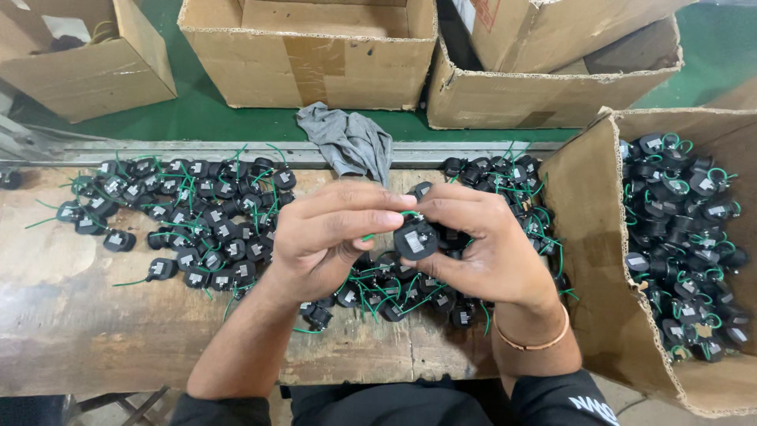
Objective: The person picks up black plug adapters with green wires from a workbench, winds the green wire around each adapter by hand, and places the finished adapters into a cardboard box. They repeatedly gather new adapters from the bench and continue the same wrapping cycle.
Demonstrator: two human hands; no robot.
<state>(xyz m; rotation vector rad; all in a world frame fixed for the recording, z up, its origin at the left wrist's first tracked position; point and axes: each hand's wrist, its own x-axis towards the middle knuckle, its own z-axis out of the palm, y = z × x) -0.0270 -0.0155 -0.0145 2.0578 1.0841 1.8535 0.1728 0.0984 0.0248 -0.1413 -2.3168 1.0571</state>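
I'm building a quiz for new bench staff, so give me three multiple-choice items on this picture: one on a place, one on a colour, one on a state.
1. Where does the crumpled grey cloth lie?
A. at the far edge of the worn wooden bench
B. inside the open cardboard box on the right
C. over the right hand

2. What colour are the thin wires on the small round black parts?
A. red
B. green
C. yellow

3. How is the small black round part held?
A. lying free on the bench
B. in the left hand alone
C. between both hands, the right hand included

Answers: 1 A, it hangs over the metal rail there; 2 B, green loops show throughout both piles; 3 C, fingers of both hands meet on it.
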